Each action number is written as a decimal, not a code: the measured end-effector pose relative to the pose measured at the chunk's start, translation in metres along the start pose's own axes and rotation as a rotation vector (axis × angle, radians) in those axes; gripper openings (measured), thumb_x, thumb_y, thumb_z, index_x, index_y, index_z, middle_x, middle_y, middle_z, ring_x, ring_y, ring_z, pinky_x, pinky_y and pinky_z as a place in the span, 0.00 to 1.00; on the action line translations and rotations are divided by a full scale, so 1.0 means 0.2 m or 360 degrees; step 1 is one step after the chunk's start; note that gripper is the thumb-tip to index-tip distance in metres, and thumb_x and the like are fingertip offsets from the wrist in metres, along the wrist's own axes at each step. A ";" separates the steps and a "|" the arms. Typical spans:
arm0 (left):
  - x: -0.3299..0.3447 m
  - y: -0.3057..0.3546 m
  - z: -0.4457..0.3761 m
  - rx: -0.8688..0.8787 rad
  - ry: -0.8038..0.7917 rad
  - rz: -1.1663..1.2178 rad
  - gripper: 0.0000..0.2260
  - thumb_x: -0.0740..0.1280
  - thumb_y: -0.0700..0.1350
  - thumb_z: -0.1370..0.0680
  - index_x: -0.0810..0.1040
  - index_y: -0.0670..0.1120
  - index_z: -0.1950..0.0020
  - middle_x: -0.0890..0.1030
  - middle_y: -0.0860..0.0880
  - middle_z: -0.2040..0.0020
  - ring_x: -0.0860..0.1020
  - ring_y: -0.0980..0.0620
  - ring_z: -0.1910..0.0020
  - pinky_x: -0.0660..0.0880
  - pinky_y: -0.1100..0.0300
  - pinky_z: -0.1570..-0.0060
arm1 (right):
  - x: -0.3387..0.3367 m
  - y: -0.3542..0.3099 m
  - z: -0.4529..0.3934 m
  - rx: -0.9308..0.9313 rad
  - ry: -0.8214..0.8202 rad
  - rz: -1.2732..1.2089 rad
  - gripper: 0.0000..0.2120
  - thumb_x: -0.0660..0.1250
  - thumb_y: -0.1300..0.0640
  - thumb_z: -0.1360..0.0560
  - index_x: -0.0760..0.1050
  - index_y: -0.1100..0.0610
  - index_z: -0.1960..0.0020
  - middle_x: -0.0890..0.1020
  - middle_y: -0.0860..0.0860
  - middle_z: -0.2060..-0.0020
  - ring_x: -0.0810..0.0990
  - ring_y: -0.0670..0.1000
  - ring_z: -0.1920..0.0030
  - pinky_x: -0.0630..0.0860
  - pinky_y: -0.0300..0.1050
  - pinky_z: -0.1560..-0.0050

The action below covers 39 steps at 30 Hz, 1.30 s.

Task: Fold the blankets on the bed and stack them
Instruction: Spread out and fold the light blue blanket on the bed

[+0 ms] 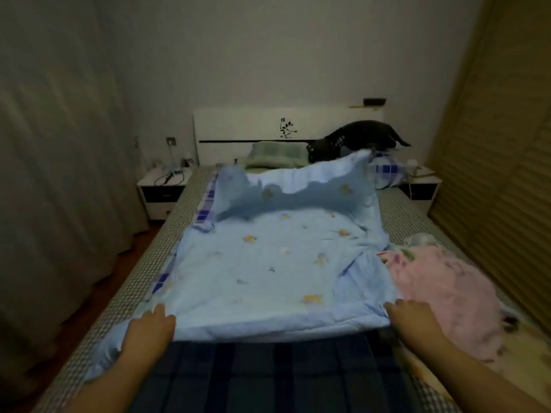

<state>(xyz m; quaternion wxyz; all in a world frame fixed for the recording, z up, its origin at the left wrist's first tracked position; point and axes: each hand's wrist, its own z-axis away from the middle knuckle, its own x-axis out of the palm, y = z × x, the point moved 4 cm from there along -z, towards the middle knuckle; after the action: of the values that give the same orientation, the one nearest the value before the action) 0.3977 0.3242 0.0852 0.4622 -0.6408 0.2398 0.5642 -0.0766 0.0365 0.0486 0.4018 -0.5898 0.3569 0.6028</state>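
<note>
A light blue blanket (268, 263) with small flowers lies spread over the middle of the bed (167, 251); its far edge billows up in the air. My left hand (152, 326) grips the blanket's near left corner. My right hand (411, 315) grips the near right corner. A crumpled pink blanket (441, 290) lies to the right, beside my right hand. A dark blue checked blanket (268, 374) lies under the blue one's near edge, between my forearms.
A dark cat (351, 141) stands at the bed's head by a green pillow (277, 153) and white headboard (238, 126). Nightstands (162, 186) flank the bed. A curtain (53, 174) hangs left; a wardrobe (501, 162) stands right.
</note>
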 end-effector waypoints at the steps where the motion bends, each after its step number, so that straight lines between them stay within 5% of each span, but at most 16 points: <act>1: 0.09 0.04 0.04 0.0008 -0.0085 0.0006 0.13 0.75 0.44 0.27 0.82 0.45 0.44 0.79 0.40 0.43 0.82 0.40 0.53 0.80 0.48 0.55 | 0.11 0.02 0.04 -0.0047 -0.0028 0.0093 0.27 0.83 0.58 0.65 0.76 0.53 0.70 0.72 0.53 0.76 0.72 0.57 0.80 0.68 0.43 0.78; 3: 0.33 0.09 0.09 0.0045 -0.0051 0.0151 0.16 0.83 0.34 0.50 0.81 0.41 0.69 0.78 0.36 0.64 0.77 0.38 0.76 0.74 0.50 0.79 | 0.20 0.00 0.13 -0.0132 -0.0116 0.0175 0.27 0.84 0.59 0.64 0.75 0.54 0.69 0.72 0.54 0.72 0.73 0.58 0.77 0.66 0.43 0.77; 5: 0.54 0.12 0.13 0.0127 0.0061 0.0211 0.10 0.77 0.34 0.46 0.76 0.42 0.77 0.73 0.38 0.70 0.72 0.43 0.82 0.70 0.54 0.83 | 0.28 -0.01 0.24 -0.0142 -0.0219 0.0244 0.25 0.86 0.57 0.59 0.75 0.54 0.69 0.72 0.56 0.70 0.73 0.59 0.75 0.60 0.44 0.75; 8: 0.59 0.19 0.27 0.0273 -0.0183 -0.0056 0.01 0.70 0.41 0.32 0.82 0.45 0.64 0.78 0.41 0.60 0.79 0.41 0.71 0.78 0.50 0.72 | 0.40 0.00 0.36 -0.0166 -0.0339 0.0398 0.23 0.86 0.56 0.57 0.78 0.53 0.66 0.76 0.56 0.67 0.77 0.60 0.71 0.67 0.48 0.76; 9: 0.62 0.20 0.30 0.0266 -0.0409 -0.0119 0.05 0.69 0.43 0.27 0.82 0.48 0.53 0.79 0.42 0.51 0.82 0.42 0.59 0.79 0.49 0.61 | 0.41 -0.01 0.41 -0.0191 -0.0477 0.0526 0.21 0.84 0.55 0.48 0.81 0.52 0.59 0.79 0.56 0.60 0.80 0.60 0.62 0.75 0.52 0.68; 11: 0.62 0.18 0.30 0.0348 -0.0396 -0.0111 0.12 0.63 0.46 0.21 0.77 0.50 0.39 0.76 0.45 0.39 0.80 0.44 0.44 0.78 0.51 0.47 | 0.41 0.03 0.39 -0.0291 -0.0562 0.0553 0.15 0.70 0.52 0.26 0.77 0.50 0.39 0.77 0.55 0.41 0.78 0.58 0.41 0.75 0.51 0.42; 13: 0.57 0.13 0.28 0.0352 -0.0336 -0.0035 0.15 0.65 0.46 0.23 0.75 0.50 0.36 0.75 0.44 0.39 0.79 0.43 0.44 0.78 0.49 0.49 | 0.38 0.05 0.35 -0.0132 -0.0640 0.0223 0.16 0.64 0.56 0.22 0.75 0.54 0.35 0.76 0.56 0.37 0.77 0.57 0.37 0.72 0.46 0.38; 17: 0.37 0.03 0.27 0.0017 0.0119 0.0350 0.25 0.77 0.37 0.36 0.79 0.43 0.40 0.75 0.40 0.53 0.78 0.39 0.64 0.74 0.50 0.70 | 0.19 -0.03 0.37 0.0122 0.0503 -0.0194 0.19 0.73 0.65 0.34 0.77 0.62 0.43 0.74 0.61 0.56 0.76 0.64 0.58 0.73 0.53 0.64; 20: 0.54 0.07 0.41 0.0124 -0.0065 0.0382 0.29 0.82 0.36 0.45 0.80 0.43 0.46 0.76 0.38 0.56 0.77 0.39 0.69 0.75 0.50 0.75 | 0.40 -0.15 0.59 -0.0093 -0.0046 0.0148 0.32 0.81 0.61 0.46 0.79 0.59 0.42 0.75 0.58 0.55 0.78 0.62 0.62 0.76 0.54 0.68; 22: 0.83 0.08 0.53 0.0284 -0.0257 0.0295 0.33 0.84 0.40 0.52 0.77 0.46 0.50 0.75 0.39 0.61 0.75 0.40 0.75 0.73 0.51 0.79 | 0.53 -0.10 0.79 -0.0175 -0.0649 0.0615 0.22 0.77 0.50 0.34 0.76 0.48 0.42 0.76 0.55 0.44 0.80 0.58 0.49 0.80 0.53 0.51; 25: 1.06 -0.01 0.65 0.0362 -0.0167 0.0269 0.18 0.70 0.46 0.38 0.73 0.47 0.50 0.70 0.39 0.58 0.74 0.40 0.76 0.74 0.49 0.80 | 0.57 0.03 0.94 0.0030 -0.0772 0.0682 0.14 0.60 0.54 0.21 0.74 0.46 0.37 0.71 0.52 0.36 0.73 0.55 0.35 0.73 0.48 0.38; 28: 1.05 -0.04 0.74 0.0373 -0.0081 0.0346 0.12 0.61 0.47 0.35 0.70 0.48 0.53 0.71 0.40 0.58 0.75 0.40 0.75 0.73 0.53 0.82 | 0.58 0.05 0.93 0.0142 -0.0779 0.0761 0.10 0.76 0.56 0.32 0.77 0.48 0.56 0.77 0.54 0.51 0.80 0.59 0.52 0.80 0.54 0.55; 30: 1.10 -0.07 0.76 0.0130 -0.0164 0.0553 0.09 0.61 0.43 0.30 0.73 0.47 0.51 0.76 0.36 0.54 0.78 0.37 0.68 0.78 0.48 0.74 | 0.61 0.03 0.89 0.0102 -0.0675 0.0585 0.24 0.85 0.61 0.51 0.71 0.48 0.68 0.77 0.55 0.66 0.79 0.61 0.68 0.80 0.55 0.72; 33: 1.06 -0.05 0.85 -0.0068 -0.0192 0.0651 0.06 0.58 0.40 0.29 0.73 0.47 0.56 0.78 0.38 0.60 0.77 0.39 0.72 0.80 0.35 0.62 | 0.65 -0.08 0.92 0.0070 -0.0837 0.0700 0.10 0.67 0.55 0.24 0.78 0.51 0.43 0.78 0.51 0.44 0.77 0.56 0.41 0.77 0.50 0.43; 37: 1.03 0.05 0.95 -0.0099 -0.0449 0.0672 0.12 0.55 0.46 0.30 0.79 0.46 0.60 0.78 0.41 0.62 0.78 0.41 0.71 0.77 0.48 0.75 | 0.98 -0.11 0.95 0.0402 -0.1354 0.0304 0.28 0.56 0.42 0.21 0.64 0.53 0.25 0.67 0.54 0.27 0.65 0.57 0.27 0.63 0.51 0.27; 39: 1.01 0.09 0.99 -0.0041 -0.0477 0.0534 0.13 0.58 0.46 0.35 0.79 0.45 0.59 0.76 0.39 0.60 0.74 0.40 0.67 0.73 0.50 0.73 | 1.07 -0.21 0.95 0.0398 -0.1547 0.0202 0.27 0.57 0.47 0.19 0.60 0.51 0.22 0.65 0.52 0.25 0.65 0.56 0.26 0.62 0.47 0.26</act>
<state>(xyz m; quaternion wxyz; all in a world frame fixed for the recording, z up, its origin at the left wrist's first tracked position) 0.3327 0.5299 -0.0984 0.3840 -0.5067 0.2644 0.7251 -0.1149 0.2395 -0.1537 0.5517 -0.1654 0.2332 0.7835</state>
